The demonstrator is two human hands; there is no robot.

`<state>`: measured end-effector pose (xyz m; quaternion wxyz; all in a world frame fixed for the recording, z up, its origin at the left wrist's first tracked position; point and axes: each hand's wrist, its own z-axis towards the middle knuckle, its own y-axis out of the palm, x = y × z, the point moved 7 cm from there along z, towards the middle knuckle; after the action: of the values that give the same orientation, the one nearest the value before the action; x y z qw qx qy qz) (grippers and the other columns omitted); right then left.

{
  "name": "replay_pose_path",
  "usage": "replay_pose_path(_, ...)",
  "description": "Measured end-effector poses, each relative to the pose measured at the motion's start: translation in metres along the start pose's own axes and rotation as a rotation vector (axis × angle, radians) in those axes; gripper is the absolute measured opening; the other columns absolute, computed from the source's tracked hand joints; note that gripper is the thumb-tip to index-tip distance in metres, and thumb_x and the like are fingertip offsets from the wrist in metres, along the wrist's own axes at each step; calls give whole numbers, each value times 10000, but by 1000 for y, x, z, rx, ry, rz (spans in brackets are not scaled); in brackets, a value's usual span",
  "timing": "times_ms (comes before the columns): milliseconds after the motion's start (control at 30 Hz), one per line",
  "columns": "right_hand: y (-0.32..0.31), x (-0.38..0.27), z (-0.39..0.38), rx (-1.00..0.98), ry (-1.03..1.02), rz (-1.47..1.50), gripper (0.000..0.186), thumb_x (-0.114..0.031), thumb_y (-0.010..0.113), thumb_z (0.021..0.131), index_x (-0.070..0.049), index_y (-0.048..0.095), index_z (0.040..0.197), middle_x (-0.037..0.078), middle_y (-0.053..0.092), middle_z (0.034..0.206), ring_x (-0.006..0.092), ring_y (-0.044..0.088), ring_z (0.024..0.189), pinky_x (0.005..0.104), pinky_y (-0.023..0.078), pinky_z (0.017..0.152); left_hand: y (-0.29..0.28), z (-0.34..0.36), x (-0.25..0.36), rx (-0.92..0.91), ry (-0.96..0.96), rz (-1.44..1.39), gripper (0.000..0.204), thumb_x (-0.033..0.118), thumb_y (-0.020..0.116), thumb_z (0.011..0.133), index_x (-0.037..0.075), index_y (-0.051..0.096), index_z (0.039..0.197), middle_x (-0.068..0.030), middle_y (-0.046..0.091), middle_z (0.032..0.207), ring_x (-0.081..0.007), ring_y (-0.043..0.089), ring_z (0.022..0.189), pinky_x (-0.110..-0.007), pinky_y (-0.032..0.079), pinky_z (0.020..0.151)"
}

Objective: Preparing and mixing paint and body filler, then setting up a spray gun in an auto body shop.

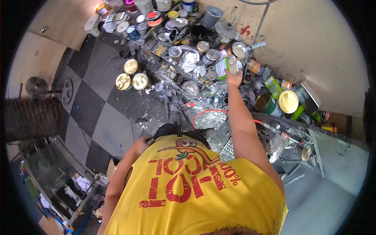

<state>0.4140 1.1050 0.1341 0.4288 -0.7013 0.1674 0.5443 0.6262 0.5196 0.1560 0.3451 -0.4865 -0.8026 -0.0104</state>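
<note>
My right arm stretches out to the cluttered bench, and my right hand (234,78) is closed on a rectangular tin (221,69) with a green and white label and a silvery top. Part of the tin is hidden by the hand. Around it stand an open can of pale paint (239,49), a lidded metal can (210,56) and a crumpled white cloth (190,59). At my left side, my left hand (143,145) rests against my dark shorts, holding nothing that I can see. Its fingers are partly hidden.
Several gold-lidded paint cans (140,81) stand on the checkered floor (113,119) at the left. An orange hose (207,111) curves beneath my right arm. Toppled cans and a gold lid (288,102) crowd the right wall. A fan (37,86) stands far left.
</note>
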Motion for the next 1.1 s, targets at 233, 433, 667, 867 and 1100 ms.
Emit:
replay_pose_path(233, 21, 42, -11, 222, -65, 77, 822, -153, 892, 664, 77, 492, 1344, 250, 586, 1341, 342, 585, 1235, 420, 456, 1050, -24, -47, -7, 148, -173, -59, 398, 383, 569, 1014, 38, 689, 1172, -232, 724, 1081, -350, 706, 1022, -437, 522, 889)
replay_pose_path(433, 68, 95, -84, 6, 209, -291, 975, -217, 909, 626, -24, 416, 1446, 280, 554, 1315, 448, 526, 1229, 462, 415, 1095, -36, -34, 0, 135, -169, -122, 359, 330, 601, 1008, 36, 669, 1203, -209, 731, 1050, -306, 713, 992, -414, 531, 871)
replay_pose_path(667, 99, 90, -78, 1, 261, -182, 1015, -323, 968, 573, -3, 515, 1422, 259, 573, 1363, 366, 567, 1259, 434, 457, 1057, -95, 1, 59, 133, 40, 365, 364, 221, 693, 918, 29, 657, 1224, -206, 703, 1141, -381, 691, 991, -453, 544, 886)
replay_pose_path(867, 69, 76, -85, 64, -26, -140, 759, -256, 925, 683, -23, 606, 1331, 199, 650, 1223, 359, 630, 1128, 434, 495, 991, -113, 16, 211, 284, 524, 529, 362, 214, 705, 882, 41, 676, 1198, -197, 678, 1118, -407, 643, 1045, -474, 517, 941)
replay_pose_path(1100, 3, 10, -97, -72, -196, -11, 627, -195, 915, 711, -18, 635, 1244, 154, 714, 1129, 242, 678, 1067, 375, 523, 929, -31, 50, 354, 164, 649, 558, 322, 161, 711, 858, 62, 684, 1163, -174, 681, 1109, -387, 643, 1042, -473, 532, 896)
